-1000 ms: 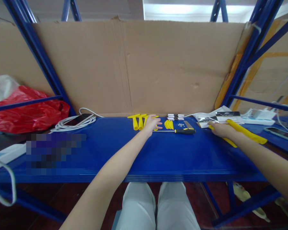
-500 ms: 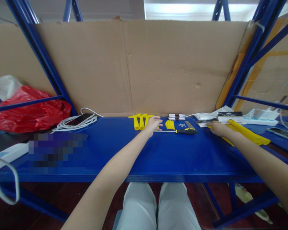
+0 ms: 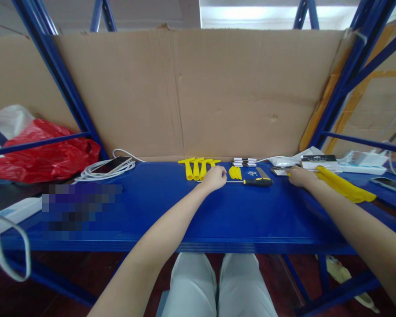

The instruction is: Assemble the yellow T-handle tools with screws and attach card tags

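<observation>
My left hand (image 3: 215, 178) is over the shaft of a screwdriver (image 3: 258, 182), its fingers curled together; whatever they may hold is too small to tell. Just behind it stand several yellow T-shaped handles (image 3: 196, 169) in a row. My right hand (image 3: 298, 177) has its fingers closed on a yellow piece whose tip shows at the fingertips, beside a black and white packet (image 3: 279, 170). Between the hands are small yellow pieces (image 3: 235, 172), a stack of white and black packs (image 3: 244, 162), small white parts (image 3: 251, 173) and a flat metal blade (image 3: 261, 172).
A yellow bag-like item (image 3: 346, 186) lies beside my right forearm. White boxes with black labels (image 3: 318, 162) and a power strip (image 3: 363, 169) are behind it. On the left are a coiled white cable (image 3: 107, 171) and a red bag (image 3: 42, 147). Cardboard (image 3: 218, 92) backs the blue table (image 3: 244, 220).
My left hand has shifted slightly towards me and right, its fingers now curled in, uncovering more of the yellow handles. My right hand remains in nearly the same place.
</observation>
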Tool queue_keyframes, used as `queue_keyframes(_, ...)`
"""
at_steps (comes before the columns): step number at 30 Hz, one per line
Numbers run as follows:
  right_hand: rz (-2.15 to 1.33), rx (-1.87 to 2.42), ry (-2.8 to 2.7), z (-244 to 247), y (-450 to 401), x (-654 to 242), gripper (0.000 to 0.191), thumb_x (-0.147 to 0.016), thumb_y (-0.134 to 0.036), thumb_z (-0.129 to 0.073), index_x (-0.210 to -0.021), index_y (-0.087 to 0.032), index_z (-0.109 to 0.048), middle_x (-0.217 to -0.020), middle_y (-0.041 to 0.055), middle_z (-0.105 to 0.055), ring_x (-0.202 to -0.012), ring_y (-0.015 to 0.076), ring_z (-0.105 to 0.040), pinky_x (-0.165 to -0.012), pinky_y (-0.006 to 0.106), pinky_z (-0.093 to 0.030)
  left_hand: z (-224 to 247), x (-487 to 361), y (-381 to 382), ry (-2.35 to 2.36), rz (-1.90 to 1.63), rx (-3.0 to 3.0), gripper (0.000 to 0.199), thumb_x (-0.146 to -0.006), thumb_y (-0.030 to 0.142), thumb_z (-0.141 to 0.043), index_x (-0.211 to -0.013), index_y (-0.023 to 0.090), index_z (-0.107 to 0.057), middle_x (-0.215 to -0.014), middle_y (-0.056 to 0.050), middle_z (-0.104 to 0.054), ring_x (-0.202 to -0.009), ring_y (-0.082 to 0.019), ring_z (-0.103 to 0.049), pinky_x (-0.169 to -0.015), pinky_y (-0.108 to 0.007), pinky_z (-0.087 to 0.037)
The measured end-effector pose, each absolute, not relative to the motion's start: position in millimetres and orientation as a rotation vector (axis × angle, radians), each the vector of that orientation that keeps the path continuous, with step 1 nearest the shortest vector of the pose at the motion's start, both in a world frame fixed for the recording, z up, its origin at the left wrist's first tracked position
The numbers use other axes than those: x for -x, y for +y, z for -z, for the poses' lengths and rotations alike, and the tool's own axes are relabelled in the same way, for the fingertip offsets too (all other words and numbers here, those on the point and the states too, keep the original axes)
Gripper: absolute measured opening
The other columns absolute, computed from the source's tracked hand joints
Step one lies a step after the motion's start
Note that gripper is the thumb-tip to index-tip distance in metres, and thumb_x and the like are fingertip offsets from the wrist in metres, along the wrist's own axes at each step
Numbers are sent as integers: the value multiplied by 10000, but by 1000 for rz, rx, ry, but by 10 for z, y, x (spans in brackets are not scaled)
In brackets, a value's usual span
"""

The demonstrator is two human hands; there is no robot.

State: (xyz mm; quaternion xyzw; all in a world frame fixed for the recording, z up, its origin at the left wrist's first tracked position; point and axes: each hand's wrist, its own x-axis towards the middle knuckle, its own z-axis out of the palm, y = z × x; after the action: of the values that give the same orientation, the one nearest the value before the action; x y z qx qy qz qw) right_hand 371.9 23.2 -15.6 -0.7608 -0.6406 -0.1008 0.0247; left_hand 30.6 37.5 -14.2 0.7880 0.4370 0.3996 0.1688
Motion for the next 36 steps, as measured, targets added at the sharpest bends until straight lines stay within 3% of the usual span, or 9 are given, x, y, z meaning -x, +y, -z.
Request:
queue_keyframes(6, 404, 2332, -1814, -199, 219, -3274, 426, -851, -212, -432, -1224, -144, -627, -1256, 193, -582, -1138, 324, -571, -919, 415, -454, 186, -293, 316, 1279, -1019, -2315, 175, -629, 41, -657, -634, 208, -604, -946, -104, -665, -1126, -312, -559, -1063, -461, -339)
queue_keyframes(13, 322, 2071, -1656, -109, 259, -2865, 382, -875, -221, -404, -1116, -102, -676, -1135, 191, -658, -1091, 297, -606, -890, 361, -471, 218, -212, 386, 1568, -1084, -2207, 152, -672, 137, -696, -790, 193, -618, -1084, -149, -655, -1226, -341, -479, -1089, -564, -214)
queue_keyframes(18, 218, 1929, -1754, 94, 293, -2905, 315, -826, -199, -489, -1038, -133, -714, -1053, 130, -701, -978, 251, -652, -861, 335, -494, 182, -155, 398, 1664, -575, -2356, 337, -842, 301, -547, -1172, 258, -597, -1218, -110, -636, -1268, -318, -459, -1076, -638, -163)
queue_keyframes(20, 170, 1865, -1765, 119, 309, -2940, 302, -811, -198, -513, -1024, -140, -720, -997, 108, -717, -915, 232, -664, -836, 322, -503, 157, -152, 377, 1704, -388, -2456, 375, -902, 338, -446, -1256, 264, -544, -1278, -104, -605, -1272, -306, -458, -1066, -650, -180)
queue_keyframes(23, 139, 1791, -1766, 126, 327, -2954, 278, -794, -200, -531, -981, -145, -729, -960, 94, -726, -862, 219, -669, -818, 317, -509, 129, -160, 350, 1756, -364, -2490, 332, -913, 352, -431, -1204, 271, -570, -1254, -75, -622, -1251, -288, -482, -1065, -625, -225)
queue_keyframes(28, 112, 1723, -1776, 121, 315, -2908, 242, -773, -185, -544, -918, -162, -736, -934, 77, -732, -831, 207, -670, -807, 309, -510, 91, -173, 343, 1884, -575, -2401, 251, -884, 286, -476, -1099, 266, -604, -1155, -67, -660, -1180, -279, -538, -1040, -580, -305)
queue_keyframes(32, 51, 1757, -1742, 94, 269, -2873, 240, -776, -169, -551, -931, -147, -732, -950, 85, -730, -857, 212, -669, -832, 314, -503, 49, -186, 342, 1917, -759, -2279, 227, -867, 183, -458, -1030, 248, -601, -1104, -77, -655, -1097, -257, -583, -938, -465, -424)
queue_keyframes(36, -11, 1722, -1709, 89, 264, -2857, 214, -777, -162, -564, -920, -147, -724, -967, 89, -725, -874, 212, -663, -861, 330, -492, 25, -202, 344, 1839, -1024, -2262, 216, -868, 132, -447, -1001, 219, -592, -1064, -82, -643, -1062, -229, -589, -907, -388, -438)
